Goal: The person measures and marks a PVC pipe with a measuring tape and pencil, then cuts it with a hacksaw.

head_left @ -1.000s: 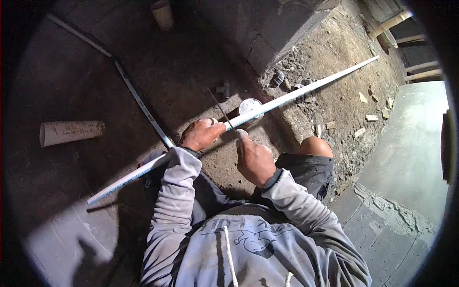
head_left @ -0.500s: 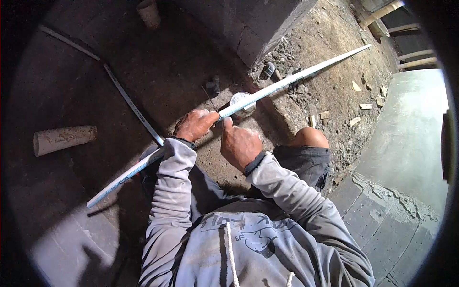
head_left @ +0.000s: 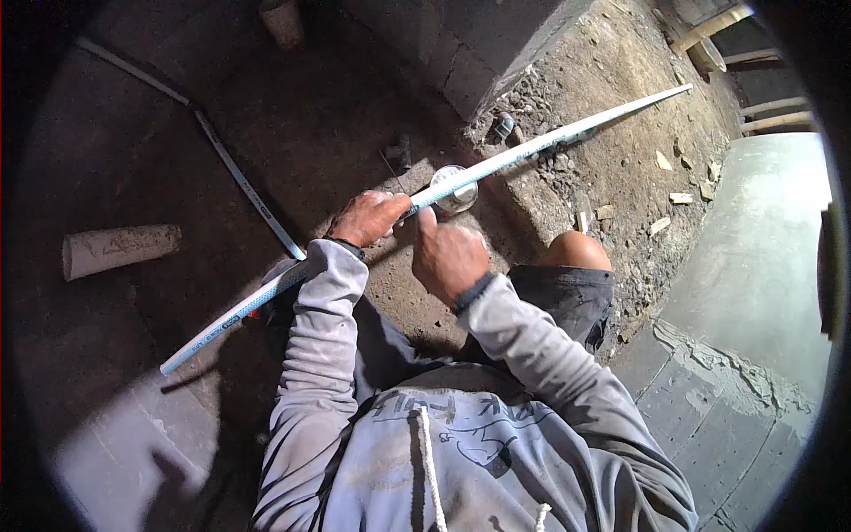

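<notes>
A long white-and-blue plastic pipe point(head_left: 532, 146) lies slantwise across my body. My left hand point(head_left: 368, 219) is closed around its middle. Beside it, my right hand point(head_left: 450, 257) is closed, its thumb side right at the pipe's lower edge. A thin dark strip point(head_left: 393, 170), like a saw blade, sticks out beyond the pipe in line with my right hand; my fingers hide its near end. Partly covered by the pipe, a round pale tin point(head_left: 456, 197) sits on the ground just past my hands.
Another pipe point(head_left: 235, 173) with a bend lies on the dark floor at left. Nearby is a wide, dirty pipe piece point(head_left: 122, 252). A grey elbow fitting point(head_left: 504, 125) rests among rubble by the block wall point(head_left: 470, 53). A smooth pale panel point(head_left: 753, 257) stands at right.
My right hand and the thin strip have shifted slightly up and away from me across the pipe. My left hand still grips the pipe, which has moved only a little.
</notes>
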Tool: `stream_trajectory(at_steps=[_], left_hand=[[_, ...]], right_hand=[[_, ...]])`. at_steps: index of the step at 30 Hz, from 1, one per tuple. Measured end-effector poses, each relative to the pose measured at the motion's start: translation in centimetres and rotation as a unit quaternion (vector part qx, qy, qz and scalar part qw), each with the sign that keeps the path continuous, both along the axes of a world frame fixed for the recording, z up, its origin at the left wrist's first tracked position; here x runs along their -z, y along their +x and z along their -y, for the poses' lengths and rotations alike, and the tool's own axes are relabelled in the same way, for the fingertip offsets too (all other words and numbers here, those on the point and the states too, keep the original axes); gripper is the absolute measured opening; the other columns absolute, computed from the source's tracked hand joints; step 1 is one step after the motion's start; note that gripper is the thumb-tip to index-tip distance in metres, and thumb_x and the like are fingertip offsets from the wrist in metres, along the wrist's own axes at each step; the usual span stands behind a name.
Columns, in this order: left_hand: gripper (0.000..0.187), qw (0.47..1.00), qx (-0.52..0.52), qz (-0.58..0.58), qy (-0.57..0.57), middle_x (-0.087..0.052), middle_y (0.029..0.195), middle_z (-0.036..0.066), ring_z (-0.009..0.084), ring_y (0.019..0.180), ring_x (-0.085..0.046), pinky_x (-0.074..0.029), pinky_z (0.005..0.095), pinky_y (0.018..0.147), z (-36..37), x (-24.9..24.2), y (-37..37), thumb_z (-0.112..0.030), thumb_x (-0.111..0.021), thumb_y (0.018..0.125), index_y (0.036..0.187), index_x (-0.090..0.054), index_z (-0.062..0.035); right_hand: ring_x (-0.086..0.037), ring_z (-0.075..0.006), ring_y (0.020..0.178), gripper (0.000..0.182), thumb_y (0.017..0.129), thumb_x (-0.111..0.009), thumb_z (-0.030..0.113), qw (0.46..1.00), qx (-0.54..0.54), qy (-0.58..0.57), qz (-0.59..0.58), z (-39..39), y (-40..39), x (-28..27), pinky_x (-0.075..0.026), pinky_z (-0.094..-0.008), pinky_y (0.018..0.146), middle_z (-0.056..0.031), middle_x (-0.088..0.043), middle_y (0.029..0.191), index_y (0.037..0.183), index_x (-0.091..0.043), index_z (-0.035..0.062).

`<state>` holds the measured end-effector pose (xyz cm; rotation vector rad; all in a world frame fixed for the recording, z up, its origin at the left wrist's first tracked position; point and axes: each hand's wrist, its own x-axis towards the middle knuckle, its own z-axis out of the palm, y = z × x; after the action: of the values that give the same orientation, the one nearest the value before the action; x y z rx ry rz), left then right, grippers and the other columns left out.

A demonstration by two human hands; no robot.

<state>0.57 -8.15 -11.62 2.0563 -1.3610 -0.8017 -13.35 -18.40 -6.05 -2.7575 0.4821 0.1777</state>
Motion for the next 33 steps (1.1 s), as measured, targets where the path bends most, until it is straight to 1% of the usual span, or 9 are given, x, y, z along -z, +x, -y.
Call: stream_trajectory(at_steps=[5,7,15,17,21,25,27,29,33], left_hand=[[0.005,0.995,0.01,0.057,-0.078,-0.05,0.067,0.005,0.0139,0.052,-0.05,-0.04,0.031,0.041,0.0,0.9,-0.3,-0.008,-0.048,0.085,0.085,-0.052,-0.0049],[0.006,0.965,-0.139,-0.189,0.121,-0.049,0.066,0.005,0.0129,0.051,-0.049,-0.038,0.0294,0.04,0.8,-1.2,-0.5,-0.008,-0.047,0.085,0.083,-0.053,-0.0053],[0.021,0.999,-0.008,0.008,-0.038,-0.05,0.068,0.003,0.0096,0.051,-0.048,-0.036,0.026,0.04,0.7,0.9,-0.1,-0.022,-0.044,0.089,0.082,-0.055,-0.0054],[0.024,0.943,-0.179,-0.244,0.141,-0.05,0.066,0.002,0.009,0.051,-0.048,-0.037,0.0264,0.041,1.2,-0.9,-0.7,-0.025,-0.044,0.089,0.083,-0.056,-0.0054],[0.029,0.927,-0.197,-0.276,0.158,-0.05,0.069,0.003,0.0089,0.05,-0.047,-0.037,0.0279,0.041,1.5,-1.8,-0.1,-0.029,-0.044,0.089,0.082,-0.056,-0.0032],[0.03,0.982,0.06,0.112,-0.143,-0.052,0.072,0.003,0.0085,0.05,-0.047,-0.038,0.0268,0.041,0.5,4.1,1.0,-0.029,-0.045,0.089,0.08,-0.057,-0.0031],[0.028,0.99,-0.065,-0.128,0.002,-0.052,0.07,0.003,0.0092,0.05,-0.048,-0.038,0.0263,0.041,0.8,-0.1,-0.3,-0.027,-0.046,0.089,0.083,-0.059,-0.0031],[0.029,0.918,-0.191,-0.294,0.188,-0.051,0.067,0.003,0.0103,0.05,-0.048,-0.039,0.0265,0.041,1.3,-1.9,0.1,-0.028,-0.045,0.089,0.085,-0.06,-0.0033],[0.03,0.988,-0.067,-0.131,0.047,-0.053,0.067,0.002,0.01,0.05,-0.049,-0.04,0.0275,0.042,1.1,1.1,0.4,-0.029,-0.044,0.09,0.081,-0.058,-0.0044]], right_hand=[[-0.063,-0.0327,0.055,0.012,0.082,-0.049,0.013,0.999,0.007,0.038,0.035,0.1,0.3,0.6,-0.05,-0.0424,0.05,-0.0161,-0.061,0.059,0.088,-0.048,0.003],[-0.063,-0.0331,0.055,0.013,0.082,-0.05,0.013,0.999,0.007,0.031,0.029,-0.3,-1.2,0.5,-0.05,-0.0432,0.05,-0.0166,-0.061,0.06,0.089,-0.048,0.0028],[-0.063,-0.0332,0.056,0.015,0.08,-0.05,0.013,0.995,-0.016,0.033,0.091,0.9,0.3,2.1,-0.048,-0.044,0.048,-0.0166,-0.06,0.059,0.09,-0.047,0.0027],[-0.063,-0.0336,0.056,0.014,0.081,-0.05,0.014,0.999,0.018,0.039,0.001,0.3,-1.5,0.9,-0.048,-0.0442,0.048,-0.0164,-0.06,0.058,0.089,-0.048,0.0031],[-0.063,-0.0342,0.057,0.014,0.08,-0.05,0.012,0.999,0.021,0.037,0.007,0.4,-2.1,1.0,-0.05,-0.0454,0.051,-0.0169,-0.059,0.058,0.091,-0.047,0.0036],[-0.063,-0.0349,0.057,0.013,0.079,-0.05,0.011,0.997,0.009,0.029,0.066,0.9,1.0,2.0,-0.049,-0.0457,0.051,-0.0167,-0.06,0.059,0.09,-0.048,0.0033],[-0.063,-0.0345,0.056,0.016,0.079,-0.05,0.012,0.999,0.019,0.034,0.023,0.6,-0.6,1.2,-0.049,-0.0456,0.051,-0.0159,-0.06,0.058,0.092,-0.046,0.0032],[-0.062,-0.0347,0.055,0.019,0.08,-0.05,0.012,0.999,0.023,0.043,-0.008,0.0,-3.2,0.4,-0.049,-0.0466,0.052,-0.0146,-0.058,0.056,0.095,-0.042,0.0037],[-0.063,-0.0328,0.055,0.016,0.081,-0.051,0.014,0.997,0.02,0.037,0.068,1.1,1.0,2.4,-0.049,-0.0446,0.05,-0.0151,-0.06,0.058,0.091,-0.047,0.0023]])
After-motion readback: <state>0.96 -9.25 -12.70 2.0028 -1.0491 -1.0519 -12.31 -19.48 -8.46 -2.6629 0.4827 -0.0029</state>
